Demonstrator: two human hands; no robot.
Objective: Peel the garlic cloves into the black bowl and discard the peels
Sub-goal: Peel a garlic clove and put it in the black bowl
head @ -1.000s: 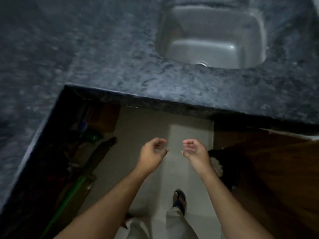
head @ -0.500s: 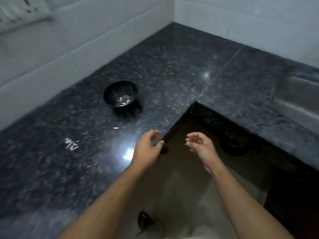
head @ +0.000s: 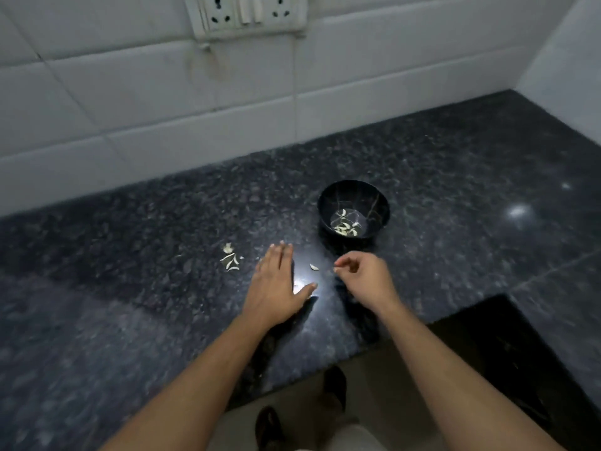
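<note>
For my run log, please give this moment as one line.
left hand: flat, open on countertop | right hand: curled, contents unclear | loose peels: left of hands | black bowl: holds cloves

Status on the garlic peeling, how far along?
Done: pale garlic pieces lie in the black bowl. In hand: the left hand lies flat with straight fingers over the counter; the right hand has curled fingers near a lone scrap; whether it pinches anything is unclear. Left: a small pile of peels and that scrap remain on the counter.
</note>
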